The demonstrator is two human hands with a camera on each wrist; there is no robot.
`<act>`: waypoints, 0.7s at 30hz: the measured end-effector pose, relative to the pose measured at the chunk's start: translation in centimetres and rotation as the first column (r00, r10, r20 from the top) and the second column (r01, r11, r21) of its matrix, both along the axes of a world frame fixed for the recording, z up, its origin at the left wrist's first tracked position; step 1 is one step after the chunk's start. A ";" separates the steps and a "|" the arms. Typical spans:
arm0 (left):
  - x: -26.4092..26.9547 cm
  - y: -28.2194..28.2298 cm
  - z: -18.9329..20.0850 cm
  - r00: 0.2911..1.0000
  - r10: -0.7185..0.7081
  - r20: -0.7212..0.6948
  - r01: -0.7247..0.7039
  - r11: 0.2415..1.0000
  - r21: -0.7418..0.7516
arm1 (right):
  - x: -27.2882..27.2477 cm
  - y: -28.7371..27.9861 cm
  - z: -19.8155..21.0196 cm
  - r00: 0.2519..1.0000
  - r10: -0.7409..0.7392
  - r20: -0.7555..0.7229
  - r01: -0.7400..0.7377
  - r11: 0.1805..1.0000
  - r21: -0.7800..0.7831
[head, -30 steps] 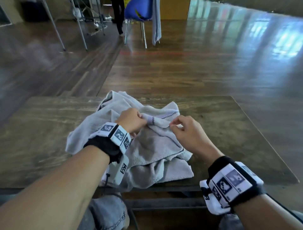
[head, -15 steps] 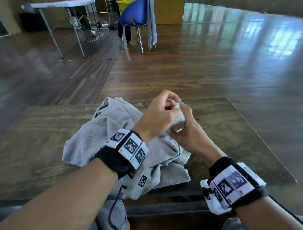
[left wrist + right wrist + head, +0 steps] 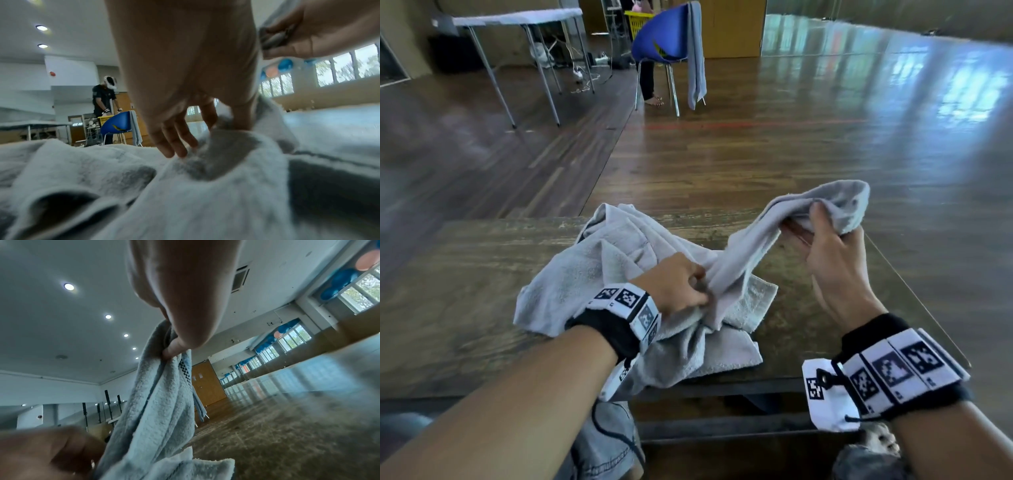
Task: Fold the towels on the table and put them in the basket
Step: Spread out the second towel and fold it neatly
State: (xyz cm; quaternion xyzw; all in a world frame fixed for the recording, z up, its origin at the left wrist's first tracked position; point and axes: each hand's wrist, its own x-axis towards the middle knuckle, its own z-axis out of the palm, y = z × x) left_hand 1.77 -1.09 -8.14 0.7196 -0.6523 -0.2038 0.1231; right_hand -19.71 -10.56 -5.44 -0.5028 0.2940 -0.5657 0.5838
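A crumpled pile of grey towels [image 3: 599,274] lies on the dark wooden table [image 3: 448,291]. My right hand [image 3: 825,240] grips one end of a grey towel [image 3: 835,202] and holds it raised above the table's right part; the right wrist view shows that towel [image 3: 160,402] hanging from my fingers. My left hand [image 3: 681,287] pinches the same towel lower down, where it rises from the pile; in the left wrist view my thumb and a finger close on a fold [image 3: 232,129] while the other fingers point down. No basket near me is in view.
Beyond the table is open wooden floor. A blue chair [image 3: 664,37] with a grey cloth [image 3: 695,54] draped over it stands far back. Behind it is a yellow basket [image 3: 638,22] and a person. A white folding table [image 3: 517,17] is at far left.
My hands were together on the towel over the pile. The right hand has since pulled one end up and to the right, and the left hand has dropped to the pile.
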 end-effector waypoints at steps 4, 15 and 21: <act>-0.2 -1.2 1.5 0.973 0.215 0.081 -0.180 0.933 -0.311 | 0.3 0.2 -0.3 0.969 -0.009 -0.248 -0.016 0.995 -0.101; -4.5 -4.3 5.7 0.928 -0.065 -0.367 -0.300 0.454 -0.839 | -0.6 0.8 -0.5 0.887 -0.013 -0.462 -0.109 0.965 -0.237; -3.9 -4.7 3.0 0.992 0.052 -0.119 -0.095 0.918 -0.385 | -1.2 0.5 -1.1 0.746 -0.020 -0.666 -0.154 0.967 -0.201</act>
